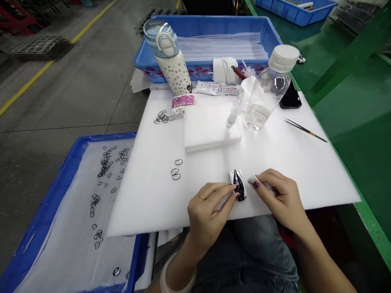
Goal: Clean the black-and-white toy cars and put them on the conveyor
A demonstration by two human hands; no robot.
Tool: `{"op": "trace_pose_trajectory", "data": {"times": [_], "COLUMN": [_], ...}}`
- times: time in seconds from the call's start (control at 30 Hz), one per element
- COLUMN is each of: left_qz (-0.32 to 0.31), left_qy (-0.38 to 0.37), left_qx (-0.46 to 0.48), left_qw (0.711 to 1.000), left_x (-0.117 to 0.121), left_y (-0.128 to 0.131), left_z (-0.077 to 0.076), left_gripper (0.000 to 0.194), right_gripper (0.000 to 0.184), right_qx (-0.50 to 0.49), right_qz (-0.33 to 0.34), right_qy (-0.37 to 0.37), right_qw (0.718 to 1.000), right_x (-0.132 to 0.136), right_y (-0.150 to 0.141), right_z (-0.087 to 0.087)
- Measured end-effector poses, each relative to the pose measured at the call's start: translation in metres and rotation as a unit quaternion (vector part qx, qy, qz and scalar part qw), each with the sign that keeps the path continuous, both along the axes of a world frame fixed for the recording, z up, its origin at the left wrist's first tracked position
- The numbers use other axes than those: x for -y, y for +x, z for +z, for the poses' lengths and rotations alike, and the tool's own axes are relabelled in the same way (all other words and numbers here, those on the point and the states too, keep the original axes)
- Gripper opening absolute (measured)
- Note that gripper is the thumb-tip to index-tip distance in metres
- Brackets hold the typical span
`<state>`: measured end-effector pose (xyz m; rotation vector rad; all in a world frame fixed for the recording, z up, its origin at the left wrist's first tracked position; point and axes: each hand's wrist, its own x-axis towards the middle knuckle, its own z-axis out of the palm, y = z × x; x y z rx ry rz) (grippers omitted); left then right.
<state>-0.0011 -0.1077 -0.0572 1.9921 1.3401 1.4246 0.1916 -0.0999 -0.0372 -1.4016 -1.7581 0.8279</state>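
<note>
A small glossy black piece with white sides (239,185), shaped like a toy car, lies on the white foam board (146,199) near its front edge. My left hand (207,209) is closed at its left side, thumb and index finger pinched on it. Just to the right, my right hand (281,195) pinches a folded white wipe (253,179), held apart from the black piece. Part of the wipe is hidden in the palm. Several thin dark rings (176,174) lie left of my left hand, with another cluster of rings (163,117) farther back.
A foam block (210,130) bears a small dropper bottle (231,119). Behind stand a dotted tumbler (174,69) and a clear bottle (265,93). Tweezers (305,130) and a phone (291,95) lie right; cotton swabs (180,109) lie left. Blue trays (70,162) flank the board, left and back.
</note>
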Motion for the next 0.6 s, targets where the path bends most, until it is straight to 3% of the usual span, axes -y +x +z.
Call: {"op": "trace_pose_trajectory", "data": {"times": [0.13, 0.3, 0.6], "left_qz": [-0.020, -0.013, 0.007], "left_qy": [0.034, 0.019, -0.078], "left_qx": [-0.057, -0.090, -0.079], "left_qw": [0.998, 0.996, 0.994], "left_x": [-0.0008, -0.0014, -0.0022], "left_y": [0.0067, 0.0079, 0.0035], "left_z": [-0.0039, -0.0055, -0.0058], "left_gripper": [0.016, 0.013, 0.026], "right_gripper": [0.011, 0.007, 0.007], "right_qx": [0.022, 0.071, 0.104], "right_qz": [-0.007, 0.020, 0.034], "right_qy": [-0.001, -0.018, -0.055], "right_qw": [1.000, 0.997, 0.992], "right_x": [-0.0017, -0.0033, -0.0069], "right_y": [-0.0063, -0.0068, -0.0058], "right_z": [-0.0031, -0.0014, 0.0007]}}
